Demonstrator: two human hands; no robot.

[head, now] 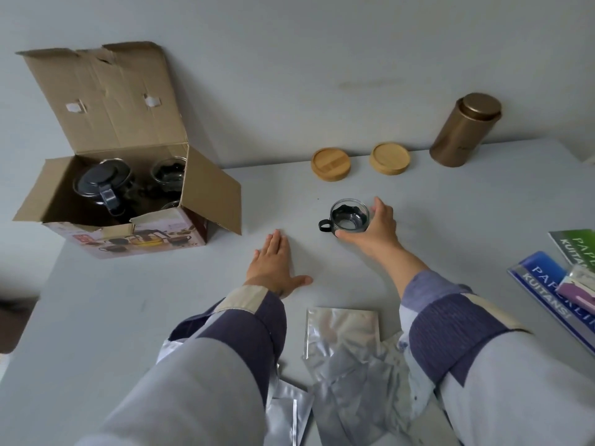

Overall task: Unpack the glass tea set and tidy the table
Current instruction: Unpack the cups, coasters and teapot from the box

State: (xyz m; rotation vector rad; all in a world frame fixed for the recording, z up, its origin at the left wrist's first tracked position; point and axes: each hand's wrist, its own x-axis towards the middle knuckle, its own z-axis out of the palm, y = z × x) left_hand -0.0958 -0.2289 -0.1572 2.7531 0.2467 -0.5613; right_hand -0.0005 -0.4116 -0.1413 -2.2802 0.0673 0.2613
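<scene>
A bronze canister (466,130) stands upright at 1 o'clock on the worktop (161,300), against the wall (289,59). A blue booklet (547,294) and a green booklet (576,246) lie at 3 o'clock, with a purple-and-white packet (579,288) resting across them. Crumpled silver foil pouches (344,365) lie at 6 o'clock.

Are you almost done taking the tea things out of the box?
Not yet. One glass cup is out on the table, with the right hand holding it. The left hand lies flat on the table. The teapot and more cups are still in the open box. Silver pouches near the table's front edge still need tidying.
</scene>
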